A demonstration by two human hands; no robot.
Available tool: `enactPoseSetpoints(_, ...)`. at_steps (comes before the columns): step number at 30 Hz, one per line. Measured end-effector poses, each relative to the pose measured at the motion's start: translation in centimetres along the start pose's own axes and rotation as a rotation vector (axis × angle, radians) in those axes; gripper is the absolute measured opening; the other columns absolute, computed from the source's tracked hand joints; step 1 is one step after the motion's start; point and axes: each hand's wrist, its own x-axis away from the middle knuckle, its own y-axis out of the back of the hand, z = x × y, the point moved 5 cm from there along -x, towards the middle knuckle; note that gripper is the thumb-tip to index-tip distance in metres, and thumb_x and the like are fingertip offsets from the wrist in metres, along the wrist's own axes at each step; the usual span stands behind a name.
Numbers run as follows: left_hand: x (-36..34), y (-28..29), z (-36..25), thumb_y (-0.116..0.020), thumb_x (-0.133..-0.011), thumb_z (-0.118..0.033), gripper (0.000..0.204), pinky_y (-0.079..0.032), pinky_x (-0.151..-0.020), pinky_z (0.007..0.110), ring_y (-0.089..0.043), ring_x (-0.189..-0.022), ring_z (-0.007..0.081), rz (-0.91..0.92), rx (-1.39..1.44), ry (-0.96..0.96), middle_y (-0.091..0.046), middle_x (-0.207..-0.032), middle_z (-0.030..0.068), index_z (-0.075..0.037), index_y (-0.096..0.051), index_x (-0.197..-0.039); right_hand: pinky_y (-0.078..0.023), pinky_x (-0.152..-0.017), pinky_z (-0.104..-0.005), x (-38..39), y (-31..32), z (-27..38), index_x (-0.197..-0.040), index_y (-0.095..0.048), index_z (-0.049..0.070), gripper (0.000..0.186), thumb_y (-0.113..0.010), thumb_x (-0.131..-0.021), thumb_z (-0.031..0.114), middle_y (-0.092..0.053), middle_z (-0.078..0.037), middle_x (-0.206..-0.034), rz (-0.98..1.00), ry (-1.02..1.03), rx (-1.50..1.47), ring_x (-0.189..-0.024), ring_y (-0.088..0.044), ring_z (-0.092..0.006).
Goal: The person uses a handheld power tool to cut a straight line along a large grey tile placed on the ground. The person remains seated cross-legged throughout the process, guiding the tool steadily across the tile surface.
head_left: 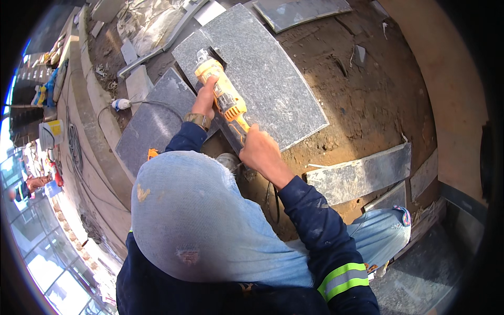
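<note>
A yellow and orange angle grinder [227, 94] lies across the near edge of a large grey stone slab [273, 73] that rests on brown dirt. My left hand [206, 97] grips the grinder's front body beside the disc guard; a watch sits on that wrist. My right hand [261, 149] is closed around the rear handle. The disc end [203, 56] sits at a notch in the slab's left edge. A pale blue cloth [194, 220] over my head hides the lower middle of the picture.
A second grey slab [152, 123] lies left of the grinder. Narrow stone strips [362, 176] lie on the dirt at right. A cable with a white plug [122, 104] runs along a concrete kerb [92, 121]. Another person [29, 185] stands far left.
</note>
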Motion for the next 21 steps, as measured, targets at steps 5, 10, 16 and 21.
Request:
enactPoseSetpoints(5,0.8,-0.6,-0.4,-0.062,-0.091,-0.039,0.046,-0.054,-0.078,0.034,-0.067,-0.084,0.0187,-0.013,-0.016,-0.007,-0.068,-0.097,0.0074,0.000,-0.060,-0.114,-0.052,-0.082,-0.0496,0.4,0.3,0.1,-0.103,-0.052,-0.005,0.030,-0.062,-0.077,0.006,-0.066,-0.028,-0.094,0.026,-0.006,0.022,-0.092,-0.066,-0.0433)
enactPoseSetpoints(10,0.7,-0.3,0.0,-0.058,-0.094,-0.040,0.039,-0.056,-0.079,0.035,-0.068,-0.084,0.0187,-0.005,-0.037,0.008,-0.069,-0.095,0.0062,-0.005,-0.060,-0.113,-0.052,-0.081,-0.0501,0.7,0.3,0.0,-0.103,-0.052,-0.004,0.030,-0.062,-0.077,0.006,-0.066,-0.027,-0.093,0.014,-0.004,0.019,-0.091,-0.066,-0.0432)
enactPoseSetpoints(16,0.9,-0.3,0.2,-0.059,-0.093,-0.040,0.040,-0.056,-0.079,0.035,-0.068,-0.084,0.0187,0.001,-0.044,0.000,-0.069,-0.095,0.0061,-0.005,-0.060,-0.112,-0.052,-0.080,-0.0498,0.9,0.2,-0.3,-0.103,-0.051,-0.003,0.030,-0.063,-0.078,0.007,-0.066,-0.025,-0.093,0.018,-0.007,0.025,-0.090,-0.066,-0.0422)
enactPoseSetpoints(21,0.7,0.2,0.3,-0.060,-0.093,-0.041,0.041,-0.056,-0.079,0.035,-0.068,-0.084,0.0189,0.002,-0.039,0.013,-0.069,-0.096,0.0064,-0.005,-0.060,-0.112,-0.052,-0.081,-0.0497,1.0,0.1,-0.2,-0.103,-0.051,-0.003,0.030,-0.063,-0.078,0.007,-0.066,-0.025,-0.093,0.027,-0.006,0.035,-0.091,-0.066,-0.0419)
